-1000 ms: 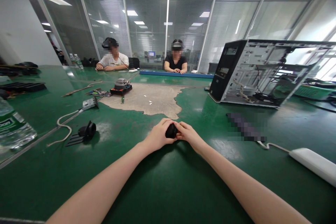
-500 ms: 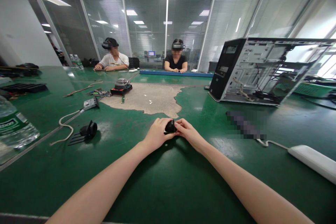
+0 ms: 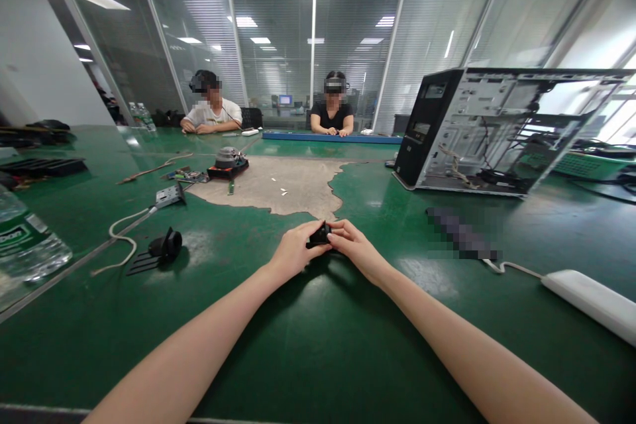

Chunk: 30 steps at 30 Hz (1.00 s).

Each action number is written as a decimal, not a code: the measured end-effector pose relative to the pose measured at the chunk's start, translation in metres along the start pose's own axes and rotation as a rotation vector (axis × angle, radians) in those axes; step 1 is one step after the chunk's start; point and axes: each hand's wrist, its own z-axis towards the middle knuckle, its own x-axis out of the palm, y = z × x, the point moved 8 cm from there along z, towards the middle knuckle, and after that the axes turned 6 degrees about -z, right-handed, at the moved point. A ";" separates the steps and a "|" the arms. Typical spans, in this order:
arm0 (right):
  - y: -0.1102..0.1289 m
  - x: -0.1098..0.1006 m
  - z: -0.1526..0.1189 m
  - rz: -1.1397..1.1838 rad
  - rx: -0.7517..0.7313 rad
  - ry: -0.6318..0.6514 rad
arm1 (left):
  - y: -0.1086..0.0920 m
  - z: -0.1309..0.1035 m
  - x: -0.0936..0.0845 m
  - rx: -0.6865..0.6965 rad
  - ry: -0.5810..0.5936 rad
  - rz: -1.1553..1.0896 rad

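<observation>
A small black part (image 3: 318,234), its exact kind unclear, is held between both hands just above the green table (image 3: 318,344). My left hand (image 3: 293,248) is closed around its left side, thumb toward me. The fingertips of my right hand (image 3: 352,242) pinch its right edge. My fingers hide much of the part. To the left on the tabletop lies a black headset-like piece (image 3: 166,246) with a round end and flat straps.
A bare patch (image 3: 298,189) lies beyond my hands, with a module (image 3: 227,164) on its left. An opened computer case (image 3: 422,139) stands right, near a white power strip (image 3: 586,298). A water bottle (image 3: 30,238) is left. Two people (image 3: 332,109) sit opposite.
The black part has turned slightly in my fingers and now shows a more pointed top. Both hands stay close together; the whole view has shifted a little.
</observation>
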 end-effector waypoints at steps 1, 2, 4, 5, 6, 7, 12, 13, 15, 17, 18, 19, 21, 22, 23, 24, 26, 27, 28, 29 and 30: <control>-0.002 -0.001 0.001 0.003 0.008 -0.015 | -0.001 0.000 0.000 0.008 0.006 0.003; -0.004 -0.002 0.002 0.000 0.011 -0.033 | -0.001 0.000 0.001 0.015 0.011 0.006; -0.007 -0.003 0.004 -0.026 0.017 -0.070 | -0.001 0.000 0.001 0.018 0.017 0.015; -0.008 -0.004 0.005 -0.045 0.021 -0.079 | 0.000 -0.001 0.002 0.015 0.018 0.019; -0.009 -0.004 0.005 -0.065 0.026 -0.079 | 0.001 -0.001 0.002 0.011 0.023 0.021; -0.009 -0.004 0.006 -0.084 0.029 -0.071 | 0.002 -0.001 0.003 0.002 0.029 0.021; 0.001 -0.004 0.003 -0.135 -0.016 -0.028 | 0.013 -0.001 0.004 -0.131 0.059 -0.008; 0.003 -0.005 0.002 -0.137 -0.024 -0.025 | 0.014 -0.001 0.003 -0.142 0.066 -0.009; 0.006 -0.004 0.001 -0.135 -0.030 -0.017 | 0.011 -0.001 0.004 -0.122 0.084 -0.009; 0.008 -0.003 0.000 -0.132 -0.035 -0.011 | 0.007 -0.001 0.004 -0.086 0.087 0.002; 0.008 -0.003 0.000 -0.131 -0.040 -0.011 | 0.006 -0.002 0.003 -0.077 0.079 0.013; 0.009 -0.003 -0.001 -0.129 -0.045 -0.012 | 0.006 -0.003 0.002 -0.078 0.065 0.028; 0.009 -0.003 -0.001 -0.125 -0.052 -0.014 | 0.006 -0.004 0.000 -0.091 0.034 0.052; 0.009 -0.003 -0.002 -0.123 -0.053 -0.013 | 0.007 -0.005 0.000 -0.094 0.027 0.054; 0.009 -0.003 -0.002 -0.122 -0.053 -0.012 | 0.007 -0.006 0.001 -0.095 0.024 0.050; 0.010 -0.003 -0.002 -0.122 -0.053 -0.011 | 0.007 -0.006 0.001 -0.098 0.020 0.042; 0.010 -0.003 -0.003 -0.126 -0.054 -0.013 | 0.009 -0.007 0.001 -0.126 -0.006 0.025; 0.010 -0.003 -0.003 -0.129 -0.052 -0.016 | 0.011 -0.007 0.000 -0.147 -0.028 0.020; 0.010 -0.003 -0.003 -0.130 -0.049 -0.019 | 0.012 -0.007 -0.001 -0.166 -0.046 0.020; 0.009 -0.004 -0.003 -0.127 -0.045 -0.021 | 0.012 -0.007 -0.002 -0.176 -0.053 0.024; 0.008 -0.004 -0.003 -0.119 -0.041 -0.020 | 0.011 -0.007 -0.002 -0.174 -0.048 0.033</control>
